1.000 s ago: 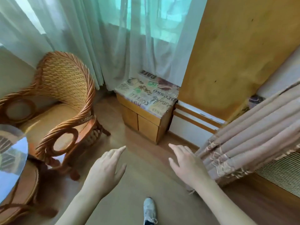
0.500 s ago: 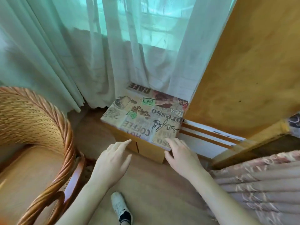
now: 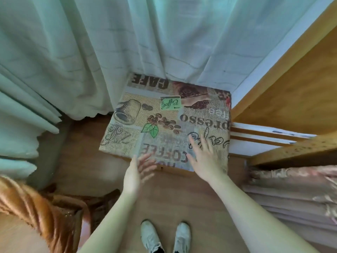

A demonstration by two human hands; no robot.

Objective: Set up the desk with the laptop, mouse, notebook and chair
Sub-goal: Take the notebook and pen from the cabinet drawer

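Note:
A low wooden cabinet stands under the window, its top covered by a coffee-print cloth (image 3: 164,115). My left hand (image 3: 136,172) hovers open at the cabinet's front edge, fingers spread and blurred by motion. Over the front right part of the cloth is my right hand (image 3: 206,157), open with nothing in it. The rim of the wicker chair (image 3: 31,207) shows at the lower left. No laptop, mouse or notebook is in view.
Pale green curtains (image 3: 91,52) hang behind and left of the cabinet. A yellow wooden panel (image 3: 291,92) rises on the right, with folded pinkish fabric (image 3: 295,194) below it. My two shoes (image 3: 164,236) stand on the wooden floor (image 3: 87,161).
I have stepped closer and now look almost straight down on the cabinet. Both hands have moved forward to its front edge, the right one over the cloth. The chair has slid out to the lower left.

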